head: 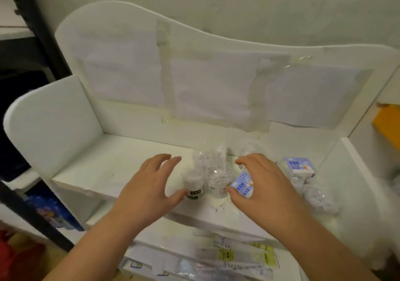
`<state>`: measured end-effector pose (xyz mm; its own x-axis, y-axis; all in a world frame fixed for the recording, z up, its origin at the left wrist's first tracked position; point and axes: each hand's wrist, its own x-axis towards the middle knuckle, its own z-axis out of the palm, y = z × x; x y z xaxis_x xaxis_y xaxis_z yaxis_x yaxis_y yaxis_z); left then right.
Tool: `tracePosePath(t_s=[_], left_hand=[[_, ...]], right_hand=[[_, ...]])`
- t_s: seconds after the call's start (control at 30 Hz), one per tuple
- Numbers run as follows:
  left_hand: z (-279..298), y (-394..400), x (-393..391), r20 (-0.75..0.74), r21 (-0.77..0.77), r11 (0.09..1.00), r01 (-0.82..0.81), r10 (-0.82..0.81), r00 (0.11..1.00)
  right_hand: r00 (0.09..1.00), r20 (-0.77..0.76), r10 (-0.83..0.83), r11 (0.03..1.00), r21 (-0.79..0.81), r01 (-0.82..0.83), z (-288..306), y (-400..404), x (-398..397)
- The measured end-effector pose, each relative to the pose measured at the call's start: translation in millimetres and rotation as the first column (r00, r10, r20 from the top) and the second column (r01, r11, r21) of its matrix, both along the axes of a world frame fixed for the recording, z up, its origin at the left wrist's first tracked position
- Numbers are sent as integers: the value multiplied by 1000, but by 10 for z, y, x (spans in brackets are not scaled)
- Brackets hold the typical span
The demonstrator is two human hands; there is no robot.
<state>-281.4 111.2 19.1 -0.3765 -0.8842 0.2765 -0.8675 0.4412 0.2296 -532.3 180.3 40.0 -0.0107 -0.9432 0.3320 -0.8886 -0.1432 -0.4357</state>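
Observation:
A cluster of clear plastic containers of cotton swabs stands mid-shelf on a white shelf. In front of it is a small white jar with a dark label. My left hand is spread open left of the jar, its thumb touching or nearly touching the jar's base. My right hand hovers open with curved fingers on the right of the cluster, over a small blue and white box. Neither hand holds anything.
Another blue and white box and clear bags of white swabs lie at the right of the shelf. Paper sheets are taped to the white back panel. Clear packets with yellow labels lie on the level below. A yellow thing is at the far right.

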Motion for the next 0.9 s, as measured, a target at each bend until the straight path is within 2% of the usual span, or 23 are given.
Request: tracePosePath(t_s=[0.2, 0.37, 0.57, 0.77, 0.9], left_hand=[[-377, -422, -203, -89, 54, 963, 265, -259, 962], [-540, -536, -113, -238, 124, 919, 375, -339, 910], [-365, -736, 296, -385, 57, 956, 289, -246, 889], [-104, -862, 657, -413, -26, 975, 221, -211, 886], [-57, -890, 730, -440, -24, 974, 223, -211, 873]], right_hand=[[990, 17, -143, 989, -31, 144, -92, -139, 200], [980, 58, -193, 981, -17, 194, -125, -196, 396], [962, 64, -267, 962, 77, 262, -96, -608, 569], [953, -200, -229, 895, 343, 287, -83, -1187, 729], [933, -303, -194, 890, 345, 297, -122, -1365, 785]])
